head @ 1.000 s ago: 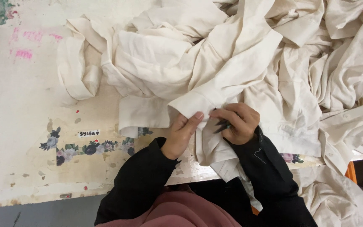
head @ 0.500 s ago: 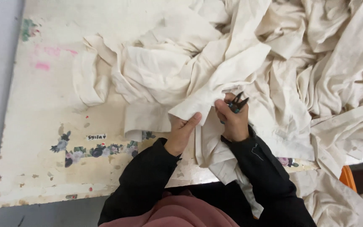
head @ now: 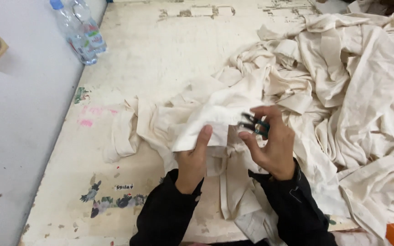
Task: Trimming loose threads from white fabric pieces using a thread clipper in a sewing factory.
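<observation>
I'm at a garment workshop bench: a worn, paint-chipped worktable lies under my hands. Heaps of cream cloth pieces pile to their right, and two plastic water bottles stand far ahead on the left.

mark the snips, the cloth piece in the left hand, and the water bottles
snips (head: 255,127), head view, dark blades by the right fingers
cloth piece (head: 206,120), head view, folded edge above the left thumb
water bottles (head: 80,38), head view, label area

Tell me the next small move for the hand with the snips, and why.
Probably bring the small snips in the right hand to the cloth edge that the left hand pinches up. The blades sit just right of that fold, apparently not yet on it, and the cloth is held raised.
</observation>
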